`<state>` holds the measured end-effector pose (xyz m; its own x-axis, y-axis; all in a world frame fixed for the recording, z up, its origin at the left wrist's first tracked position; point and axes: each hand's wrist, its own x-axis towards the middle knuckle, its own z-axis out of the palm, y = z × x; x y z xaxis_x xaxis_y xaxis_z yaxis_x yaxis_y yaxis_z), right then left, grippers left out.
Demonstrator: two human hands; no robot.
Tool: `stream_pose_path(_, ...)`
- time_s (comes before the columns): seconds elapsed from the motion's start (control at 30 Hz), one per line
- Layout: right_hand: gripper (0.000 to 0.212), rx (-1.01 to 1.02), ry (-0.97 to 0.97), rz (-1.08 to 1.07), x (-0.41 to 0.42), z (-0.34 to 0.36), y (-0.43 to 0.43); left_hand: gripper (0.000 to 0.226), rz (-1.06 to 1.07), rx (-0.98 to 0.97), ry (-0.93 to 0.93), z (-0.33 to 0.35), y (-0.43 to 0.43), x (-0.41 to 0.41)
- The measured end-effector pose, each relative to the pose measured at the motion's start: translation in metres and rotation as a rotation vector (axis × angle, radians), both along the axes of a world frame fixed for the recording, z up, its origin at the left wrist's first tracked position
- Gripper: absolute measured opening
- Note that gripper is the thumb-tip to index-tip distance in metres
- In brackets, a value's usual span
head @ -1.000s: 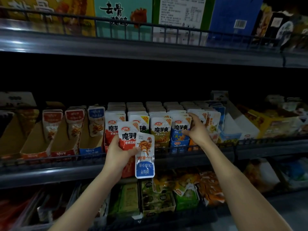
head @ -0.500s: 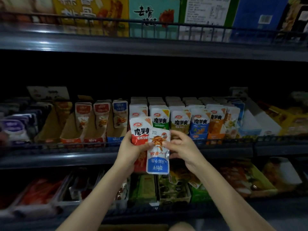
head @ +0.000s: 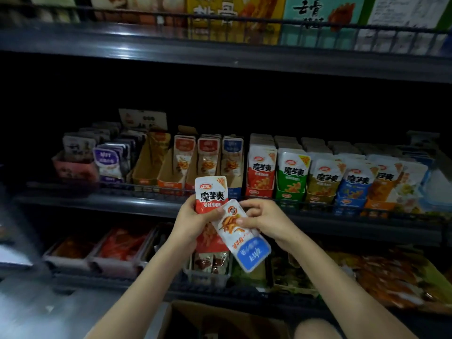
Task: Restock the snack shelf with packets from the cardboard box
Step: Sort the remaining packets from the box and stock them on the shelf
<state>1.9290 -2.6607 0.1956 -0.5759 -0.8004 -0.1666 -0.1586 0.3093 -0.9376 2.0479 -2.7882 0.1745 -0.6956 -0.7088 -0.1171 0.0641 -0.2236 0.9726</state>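
Observation:
My left hand grips a red-and-white snack packet held upright in front of the middle shelf. A white packet with a blue end lies tilted across it, upside down, blue end toward the lower right. My right hand pinches this blue-ended packet near its top, beside my left thumb. On the shelf behind stand rows of matching packets: red, green, blue. The cardboard box shows at the bottom, its top open.
Half-empty cardboard display trays with a few red and blue packets stand left of the full rows. Purple packets fill the far left. Large boxes line the top shelf. Trays of snacks fill the lower shelf.
My right hand came off the shelf rows and now pinches the blue-ended packet, which has tilted. The view has swung left and down, bringing the cardboard box into sight.

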Motion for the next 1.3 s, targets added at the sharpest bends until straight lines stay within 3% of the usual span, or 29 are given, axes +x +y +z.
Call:
stream_pose_path(0.17,0.041,-0.026,-0.197,-0.152,0.01,-0.02,-0.014,0.035,0.258,0.097,0.106,-0.007,-0.017,0.008)
stream_pose_path(0.27,0.031,-0.085,-0.464,-0.235,0.015,-0.036,-0.018,0.036,0.35,0.172,0.167,-0.012,-0.023,0.01)
stream_pose_path(0.33,0.021,-0.15,-0.541,-0.322,0.018,-0.04,-0.022,0.039,0.366,0.183,0.177,-0.014,-0.027,0.012)
stream_pose_path(0.4,0.018,-0.186,-0.422,-0.402,0.017,-0.039,-0.028,0.042,0.355,0.156,0.147,-0.018,-0.031,0.015)
stream_pose_path(0.53,0.017,-0.297,0.025,-0.443,0.002,-0.018,-0.04,0.035,0.329,0.056,0.069,-0.022,-0.044,0.022)
stream_pose_path(0.63,0.017,-0.333,0.516,-0.464,-0.019,0.008,-0.052,0.026,0.353,0.023,0.057,-0.021,-0.059,0.022)
stream_pose_path(0.73,0.016,-0.282,1.108,-0.456,-0.053,0.029,-0.073,0.037,0.34,0.035,0.061,-0.013,-0.075,0.013)
stream_pose_path(0.83,0.016,-0.191,1.458,-0.427,-0.09,0.041,-0.099,0.039,0.33,0.044,0.076,-0.001,-0.086,-0.002)
stream_pose_path(1.0,0.014,-0.053,1.449,-0.353,-0.125,0.051,-0.13,0.034,0.309,0.043,0.121,0.013,-0.099,-0.026)
stream_pose_path(1.3,0.027,0.118,1.153,-0.17,-0.141,0.057,-0.13,0.034,0.288,0.064,0.14,0.011,-0.104,-0.045)
